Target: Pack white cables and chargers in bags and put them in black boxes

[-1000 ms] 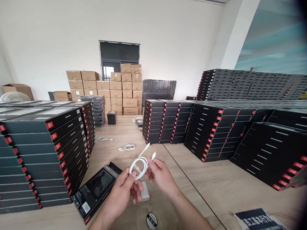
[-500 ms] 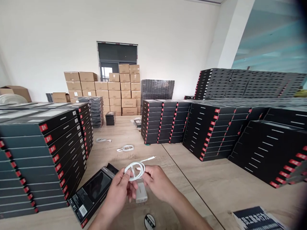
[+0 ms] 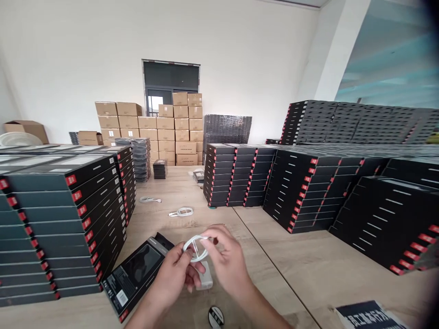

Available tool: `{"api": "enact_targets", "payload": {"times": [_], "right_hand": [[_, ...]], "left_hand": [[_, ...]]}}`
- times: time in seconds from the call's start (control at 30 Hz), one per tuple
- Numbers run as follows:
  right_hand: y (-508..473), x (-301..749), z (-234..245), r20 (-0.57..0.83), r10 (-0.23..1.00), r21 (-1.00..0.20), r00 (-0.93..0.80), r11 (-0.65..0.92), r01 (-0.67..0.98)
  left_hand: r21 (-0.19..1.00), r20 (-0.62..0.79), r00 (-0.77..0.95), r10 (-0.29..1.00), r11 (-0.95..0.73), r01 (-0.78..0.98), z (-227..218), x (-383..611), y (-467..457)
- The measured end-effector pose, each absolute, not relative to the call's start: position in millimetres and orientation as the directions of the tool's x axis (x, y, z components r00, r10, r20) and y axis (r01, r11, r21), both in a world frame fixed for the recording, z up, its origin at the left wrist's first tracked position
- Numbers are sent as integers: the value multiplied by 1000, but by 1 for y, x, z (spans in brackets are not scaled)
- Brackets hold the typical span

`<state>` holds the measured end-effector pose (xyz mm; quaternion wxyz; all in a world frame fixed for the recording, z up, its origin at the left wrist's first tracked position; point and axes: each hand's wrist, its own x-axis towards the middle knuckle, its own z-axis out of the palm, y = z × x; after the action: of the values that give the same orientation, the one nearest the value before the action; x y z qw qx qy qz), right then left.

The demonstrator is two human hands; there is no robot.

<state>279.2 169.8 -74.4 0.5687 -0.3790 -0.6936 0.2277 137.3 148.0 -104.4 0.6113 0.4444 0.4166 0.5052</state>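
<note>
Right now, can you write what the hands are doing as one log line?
left hand: holds coiled white cable | right hand: pinches its edge | table: white block, partly hidden; black box left

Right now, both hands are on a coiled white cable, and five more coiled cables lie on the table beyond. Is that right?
Not five: the head view shows two on the table, a far coil and nearer coil. Left hand and right hand are on the white cable.
</note>
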Motion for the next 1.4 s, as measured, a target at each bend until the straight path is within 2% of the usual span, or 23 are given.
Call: {"api": "enact_targets", "payload": {"times": [0.07, 0.13, 0.2, 0.27, 0.37, 0.43, 0.5, 0.57, 0.63, 0.7, 0.77, 0.83, 0.93, 1.07, 1.2, 1.3, 1.4], "right_hand": [[173, 283, -70, 508, 856, -861, 91, 508, 26], [180, 288, -68, 411, 888, -874, 205, 448, -187], [187, 293, -68, 365, 904, -860, 223, 419, -291], [192, 297, -70, 367, 914, -875, 175, 403, -267], [194, 301, -74, 424, 902, -903, 78, 428, -39], [192, 301, -75, 483, 874, -865, 52, 467, 181], [190, 302, -74, 580, 815, -763, 23, 532, 367], [189, 305, -70, 634, 770, -665, -74, 591, 456], [188, 311, -65, 532, 806, -673, -258, 588, 448], [188, 320, -62, 296, 839, -783, -456, 487, 387], [189, 329, -62, 90, 782, -888, -616, 343, 305], [190, 333, -64, 12, 719, -945, -695, 235, 227], [189, 326, -69, 43, 747, -972, -663, 184, 145], [183, 300, -75, 157, 852, -985, -500, 172, -16], [180, 283, -80, 221, 871, -974, -439, 172, -149], [179, 280, -82, 234, 867, -971, -439, 185, -152], [178, 280, -79, 268, 858, -963, -439, 258, -83]], "left_hand": [[947, -89, 161, 983, 134, -293, -102, 136, 148], [931, -89, 163, 983, 140, -336, -102, 134, 149], [909, -77, 146, 986, 130, -397, -102, 132, 151], [883, -67, 89, 994, 101, -459, -102, 129, 153], [903, -37, -28, 999, 21, -429, -106, 125, 156], [954, 28, -81, 996, -50, -297, -109, 121, 158], [985, 107, -93, 990, -118, -125, -112, 118, 158], [987, 162, -62, 985, -161, 23, -114, 116, 157], [982, 165, -5, 986, -163, 96, -113, 113, 154], [992, 102, 83, 991, -108, 71, -109, 112, 151], [999, -12, 214, 977, 18, -29, -105, 111, 147], [978, -112, 334, 936, 164, -131, -101, 111, 144], [953, -161, 351, 923, 237, -187, -96, 114, 141], [990, -108, 264, 958, 127, -56, -96, 118, 143], [998, -61, 225, 972, 61, 7, -102, 123, 146], [993, -101, 207, 973, 111, -40, -105, 125, 147], [977, -159, 207, 965, 184, -108, -105, 125, 148]]}}
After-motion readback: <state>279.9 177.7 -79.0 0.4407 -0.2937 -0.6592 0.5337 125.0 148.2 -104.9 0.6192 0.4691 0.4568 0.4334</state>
